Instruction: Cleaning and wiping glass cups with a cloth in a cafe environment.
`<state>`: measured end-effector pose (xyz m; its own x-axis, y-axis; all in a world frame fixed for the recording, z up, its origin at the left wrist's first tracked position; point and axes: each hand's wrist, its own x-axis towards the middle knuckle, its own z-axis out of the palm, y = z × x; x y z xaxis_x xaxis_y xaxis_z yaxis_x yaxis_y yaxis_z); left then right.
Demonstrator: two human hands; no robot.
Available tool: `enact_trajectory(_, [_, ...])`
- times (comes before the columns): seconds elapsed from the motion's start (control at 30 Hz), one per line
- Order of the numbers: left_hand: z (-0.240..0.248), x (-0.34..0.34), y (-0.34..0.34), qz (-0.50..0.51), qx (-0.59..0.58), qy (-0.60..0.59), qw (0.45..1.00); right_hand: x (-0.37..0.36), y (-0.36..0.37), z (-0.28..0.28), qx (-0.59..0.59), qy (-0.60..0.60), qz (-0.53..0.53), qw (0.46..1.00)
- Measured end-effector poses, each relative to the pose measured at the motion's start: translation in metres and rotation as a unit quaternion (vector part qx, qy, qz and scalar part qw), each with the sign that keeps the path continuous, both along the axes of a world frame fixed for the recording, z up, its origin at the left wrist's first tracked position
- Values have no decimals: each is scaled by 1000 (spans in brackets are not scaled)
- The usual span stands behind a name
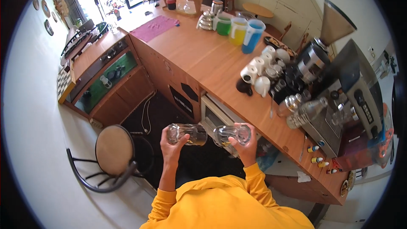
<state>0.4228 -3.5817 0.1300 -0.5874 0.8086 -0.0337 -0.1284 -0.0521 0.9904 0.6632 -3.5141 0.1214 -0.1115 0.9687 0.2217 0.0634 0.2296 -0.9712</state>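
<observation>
From afar I see the table (186, 55), jugs (238, 32) standing near its far edge, perhaps out of the way, and before it the left hand (170, 145) and right hand (247, 147), grips wrapped around left glass (196, 135) and right glass (222, 134), hold them sideways, just apart, probably against knocking.

Glasses (197, 135) in hands (171, 148), right of chair (113, 150); cups (257, 64) on counter (186, 51)

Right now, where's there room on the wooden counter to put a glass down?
The widest bare patch of counter lies between the pink cloth and coloured pitchers. Another strip runs between the white cups and its near edge. It's crowded around the coffee grinder and coffee machine.
</observation>
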Motion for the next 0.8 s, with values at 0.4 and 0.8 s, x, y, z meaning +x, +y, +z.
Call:
enact_trajectory(0.4, [-2,-190,125,-91,45,-26,994,-187,98,5,-57,105,-70,990])
enact_trajectory(0.8, [3,-317,265,24,44,1,999,-327,274,-11,-107,144,17,984])
